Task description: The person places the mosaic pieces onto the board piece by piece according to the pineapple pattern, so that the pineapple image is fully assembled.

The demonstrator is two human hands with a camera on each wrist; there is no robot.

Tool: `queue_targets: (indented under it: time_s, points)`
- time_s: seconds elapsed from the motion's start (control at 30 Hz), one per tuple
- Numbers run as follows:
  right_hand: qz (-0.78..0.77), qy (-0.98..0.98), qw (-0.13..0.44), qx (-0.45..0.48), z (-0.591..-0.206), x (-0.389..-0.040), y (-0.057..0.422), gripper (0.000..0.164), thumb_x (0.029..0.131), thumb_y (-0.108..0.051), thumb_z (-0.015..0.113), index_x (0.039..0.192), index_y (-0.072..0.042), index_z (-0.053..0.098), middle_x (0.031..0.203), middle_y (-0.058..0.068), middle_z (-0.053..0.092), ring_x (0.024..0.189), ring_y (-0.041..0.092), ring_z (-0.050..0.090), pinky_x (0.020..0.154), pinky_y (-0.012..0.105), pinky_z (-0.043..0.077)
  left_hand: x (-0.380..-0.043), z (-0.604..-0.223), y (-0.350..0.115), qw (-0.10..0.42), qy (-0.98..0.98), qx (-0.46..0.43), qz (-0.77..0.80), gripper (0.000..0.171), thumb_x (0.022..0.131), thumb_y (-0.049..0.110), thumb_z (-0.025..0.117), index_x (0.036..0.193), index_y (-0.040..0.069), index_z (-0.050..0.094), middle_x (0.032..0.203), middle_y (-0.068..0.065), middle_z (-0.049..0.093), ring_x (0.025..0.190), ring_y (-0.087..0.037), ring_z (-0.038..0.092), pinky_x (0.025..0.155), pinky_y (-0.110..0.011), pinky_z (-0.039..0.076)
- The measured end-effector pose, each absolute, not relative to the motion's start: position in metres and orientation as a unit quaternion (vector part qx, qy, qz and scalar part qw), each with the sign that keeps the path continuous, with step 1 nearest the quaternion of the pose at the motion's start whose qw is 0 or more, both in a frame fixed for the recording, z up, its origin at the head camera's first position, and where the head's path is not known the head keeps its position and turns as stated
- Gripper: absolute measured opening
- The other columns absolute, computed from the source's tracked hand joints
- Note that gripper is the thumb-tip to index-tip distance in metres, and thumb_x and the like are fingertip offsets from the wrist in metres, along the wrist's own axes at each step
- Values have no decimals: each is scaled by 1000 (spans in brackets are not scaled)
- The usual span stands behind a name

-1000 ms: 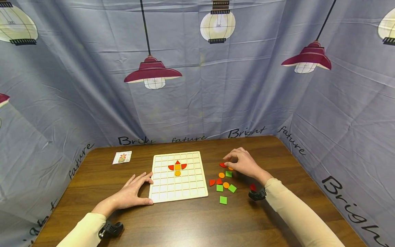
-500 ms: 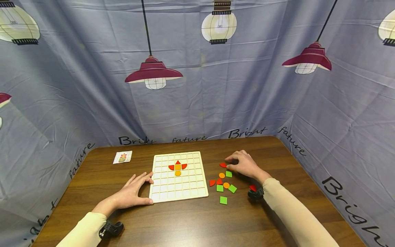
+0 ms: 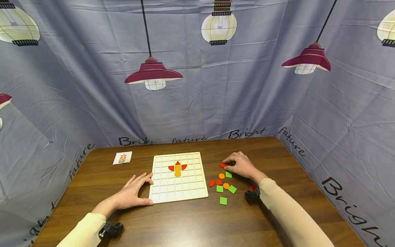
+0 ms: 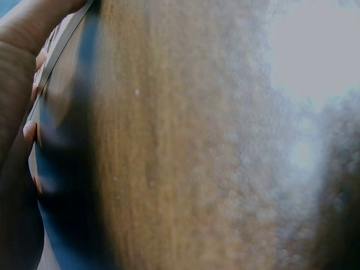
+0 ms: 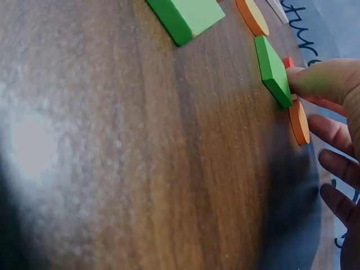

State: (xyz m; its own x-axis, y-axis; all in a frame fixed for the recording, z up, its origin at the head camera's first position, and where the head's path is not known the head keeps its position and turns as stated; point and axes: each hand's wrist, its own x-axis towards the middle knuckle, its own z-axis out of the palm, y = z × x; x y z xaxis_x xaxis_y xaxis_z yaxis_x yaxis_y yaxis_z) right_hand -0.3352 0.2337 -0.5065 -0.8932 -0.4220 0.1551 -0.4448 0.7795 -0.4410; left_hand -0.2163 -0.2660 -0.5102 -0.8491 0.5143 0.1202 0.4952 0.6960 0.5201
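Note:
The pale gridded board (image 3: 179, 190) lies on the table. On it are a red triangle (image 3: 177, 163), an orange square (image 3: 177, 167), an orange disc (image 3: 177, 174) and a red quarter-circle tile on each side of the square. My left hand (image 3: 132, 193) rests spread along the board's left edge, thumb at the near corner. My right hand (image 3: 242, 166) pinches a red tile (image 3: 222, 165) between thumb and index finger at the far end of the loose tiles. In the right wrist view an orange disc (image 5: 300, 124) lies under those fingers, beside a green tile (image 5: 273, 72).
Several loose tiles lie right of the board, among them a green square (image 3: 223, 201), an orange disc (image 3: 222, 176) and a red quarter-circle (image 3: 212, 183). A red tile (image 3: 252, 188) lies by the right wrist strap. A picture card (image 3: 122, 157) sits at the back left.
My right hand has shifted a little left, from over the orange disc to the red tile, and its fingers have come together there. The left hand and board have not moved.

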Motion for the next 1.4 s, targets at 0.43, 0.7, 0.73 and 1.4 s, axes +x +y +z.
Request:
queue_targets:
  time_s: [0.43,0.7,0.73,1.4]
  points:
    - [253,-940,30,225,-509,-334,232,22,88,-33,81,109,-26,79,104,-7,66,104,21,50,92,46,39,-215,-510,-266,21,919,274,284,61,81,56,81,123,21,55,161,-16,38,149,-45,28,117,-71,6]
    - [249,-941,37,225,-514,-337,231,19,88,-34,81,106,-28,79,102,-10,66,104,21,51,93,48,39,-213,-509,-267,18,918,274,285,61,81,56,81,123,20,55,161,-16,38,148,-47,29,116,-72,7]
    - [249,-941,39,225,-515,-337,231,19,88,-34,81,105,-28,79,101,-10,66,104,21,51,93,48,39,-213,-509,-267,17,918,275,284,61,81,56,81,124,20,55,160,-16,39,148,-47,29,116,-72,7]
    - [244,-941,45,231,-514,-338,230,19,86,-33,81,104,-29,78,102,-12,67,106,19,51,92,45,39,-216,-510,-267,20,919,272,286,61,81,57,81,123,21,55,161,-15,38,148,-46,29,116,-71,8]
